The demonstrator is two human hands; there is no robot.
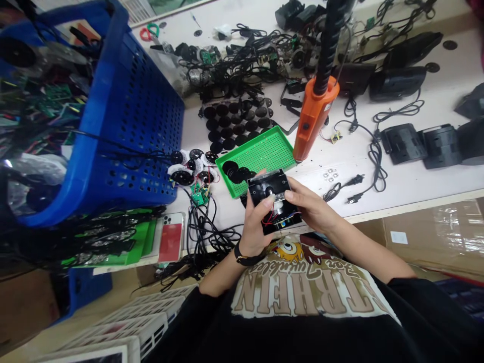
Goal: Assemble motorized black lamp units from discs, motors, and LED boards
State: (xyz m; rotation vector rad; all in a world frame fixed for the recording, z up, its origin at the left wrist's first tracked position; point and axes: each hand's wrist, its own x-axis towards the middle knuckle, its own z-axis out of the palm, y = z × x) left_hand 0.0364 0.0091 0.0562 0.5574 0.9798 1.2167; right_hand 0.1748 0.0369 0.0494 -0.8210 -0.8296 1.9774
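Both hands hold a black plastic device housing [260,189] in front of my chest. Its open inside shows a white round part, red wires and a piece of circuit board. My left hand [254,224] is closed round its left side, the thumb pressing near the middle. From the right, my right hand [305,204] grips the other edge with its thumb on top. Just behind the housing lies a green perforated tray [260,151], with several black discs [237,172] at its left end.
A tall blue basket [132,116] full of parts stands at left. An orange-handled tool [313,113] hangs at the tray's right. Black discs [236,121] in rows and tangled cables [242,63] lie behind. Black housings [403,143] sit right; a phone [171,237] lies left.
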